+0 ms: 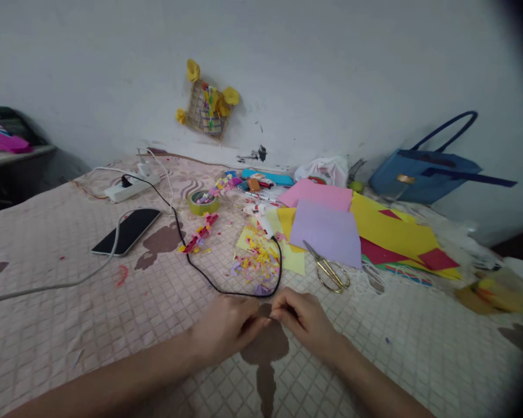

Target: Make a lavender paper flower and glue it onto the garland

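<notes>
My left hand point(233, 325) and my right hand point(303, 319) meet fingertip to fingertip above the patterned cloth, both with fingers closed in a pinch. Whatever lies between the fingertips is too small to make out. Just beyond them curves the black cord of a white glue gun point(264, 222). Small yellow, pink and purple paper scraps point(257, 255) are heaped past the cord, partly on a pale yellow sheet. Gold-handled scissors point(331, 274) lie to the right, their blades touching a lilac paper sheet point(325, 232).
A tape roll point(203, 203), a red decorated strip point(200, 233) and a phone point(127, 232) lie left. Behind the phone is a power strip point(133, 186). Yellow paper point(396, 232), white string point(370, 280) and a blue bag point(422, 174) are at right.
</notes>
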{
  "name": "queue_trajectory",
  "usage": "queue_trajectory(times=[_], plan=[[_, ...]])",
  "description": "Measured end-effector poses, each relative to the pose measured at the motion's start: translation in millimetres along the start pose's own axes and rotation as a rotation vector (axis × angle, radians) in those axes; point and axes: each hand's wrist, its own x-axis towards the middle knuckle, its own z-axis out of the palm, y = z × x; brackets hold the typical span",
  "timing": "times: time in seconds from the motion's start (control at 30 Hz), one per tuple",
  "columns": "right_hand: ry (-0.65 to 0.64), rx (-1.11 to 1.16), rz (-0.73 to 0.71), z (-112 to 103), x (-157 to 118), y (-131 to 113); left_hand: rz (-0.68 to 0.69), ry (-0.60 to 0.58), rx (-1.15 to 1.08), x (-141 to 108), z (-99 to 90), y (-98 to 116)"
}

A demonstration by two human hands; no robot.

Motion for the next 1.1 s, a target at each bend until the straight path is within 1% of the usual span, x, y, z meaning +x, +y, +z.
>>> queue_trajectory(times=[0.23, 0.33, 0.4, 0.47, 0.53, 0.57, 0.63, 0.73, 0.8, 0.9, 0.97, 1.1], plan=[[-0.086, -0.113, -0.074, 3, -2, 0, 0.092, 0.047, -0.042, 0, 1.1, 1], [-0.086, -0.147, -0.088, -3, 1, -1, 0.089, 0.033, -0.029, -1, 0.9, 1], [-0.056, -0.186, -0.071, -13, 3, 3, 0.079, 0.024, 0.001, -1, 1.1, 1], [0.015, -0.257, 0.014, -28, 4, 13, 0.072, 0.022, 0.027, -1, 1.2, 1], [0.129, -0.366, 0.209, -47, 4, 28, 0.072, 0.018, 0.026, -1, 1.2, 1], [0.174, -0.390, 0.265, -57, 4, 37, 0.073, 0.014, 0.021, -1, 1.2, 2], [0.249, -0.447, 0.365, -76, 1, 55, 0.075, 0.003, 0.012, -1, 1.4, 1], [0.286, -0.499, 0.447, -92, -5, 79, 0.065, -0.005, 0.000, -1, 2.2, 1], [0.269, -0.509, 0.474, -95, -8, 90, 0.059, -0.008, -0.018, -1, 2.2, 0], [0.224, -0.514, 0.495, -92, -9, 98, 0.060, -0.010, -0.060, 0, 0.1, 2], [0.206, -0.522, 0.504, -89, -8, 99, 0.083, -0.028, -0.114, 1, -2.4, 4], [0.206, -0.551, 0.516, -86, -7, 94, 0.178, -0.061, -0.230, 2, -4.6, 6]])
